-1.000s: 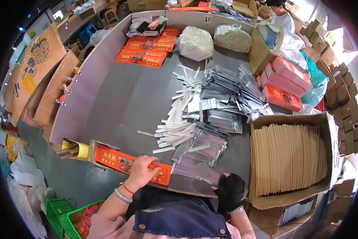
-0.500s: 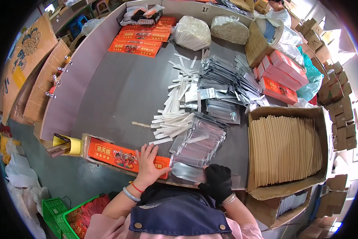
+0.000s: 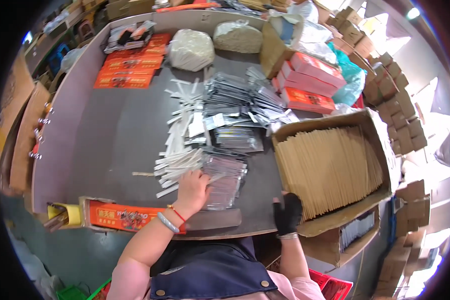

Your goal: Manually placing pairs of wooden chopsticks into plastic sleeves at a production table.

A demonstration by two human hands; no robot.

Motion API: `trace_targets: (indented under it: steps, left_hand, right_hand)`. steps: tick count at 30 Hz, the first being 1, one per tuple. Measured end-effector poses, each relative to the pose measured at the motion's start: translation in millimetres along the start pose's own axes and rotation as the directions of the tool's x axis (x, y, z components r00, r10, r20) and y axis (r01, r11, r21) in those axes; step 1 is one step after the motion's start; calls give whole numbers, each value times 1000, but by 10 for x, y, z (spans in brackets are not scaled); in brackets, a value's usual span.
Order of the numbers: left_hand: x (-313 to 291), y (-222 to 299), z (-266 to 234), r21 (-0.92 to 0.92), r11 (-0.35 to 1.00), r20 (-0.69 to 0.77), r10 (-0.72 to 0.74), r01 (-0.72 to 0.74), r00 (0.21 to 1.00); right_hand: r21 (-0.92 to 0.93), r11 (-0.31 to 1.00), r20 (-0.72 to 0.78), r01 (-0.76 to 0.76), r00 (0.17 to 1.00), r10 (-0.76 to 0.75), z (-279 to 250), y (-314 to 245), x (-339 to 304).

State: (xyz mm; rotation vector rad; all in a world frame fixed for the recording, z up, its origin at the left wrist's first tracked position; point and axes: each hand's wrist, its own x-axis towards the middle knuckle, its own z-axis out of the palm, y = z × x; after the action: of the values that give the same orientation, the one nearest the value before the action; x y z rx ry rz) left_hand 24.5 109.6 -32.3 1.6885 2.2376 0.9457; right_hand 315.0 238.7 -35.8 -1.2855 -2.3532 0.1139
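My left hand (image 3: 192, 187) lies palm down on the grey table, its fingers on a pile of white paper strips (image 3: 177, 162) and beside a stack of clear silvery packets (image 3: 225, 175). Bracelets circle that wrist. My right hand (image 3: 287, 212), in a black fingerless glove, rests at the table's front edge against the corner of a big cardboard box (image 3: 380, 145) packed with tan envelopes (image 3: 330, 165). It holds nothing that I can see.
An orange flat box (image 3: 122, 216) and a yellow tape roll (image 3: 70, 214) sit at the near left edge. More silvery packets (image 3: 235, 100), two white bags (image 3: 192, 47), orange cartons (image 3: 130, 67) and red boxes (image 3: 310, 82) lie farther back. Stacked cardboard boxes (image 3: 395, 105) stand on the right.
My left hand has left the orange flat box and moved forward onto the white strips. My gloved right hand has come up beside the envelope box.
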Motion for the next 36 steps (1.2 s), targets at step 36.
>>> trace_targets:
  steps: [36]
  left_hand:
    - [-79,-146,117,113,992,201,25,-49,979]
  right_hand:
    - [-519,829,161,-208,929,334,-97,344,5]
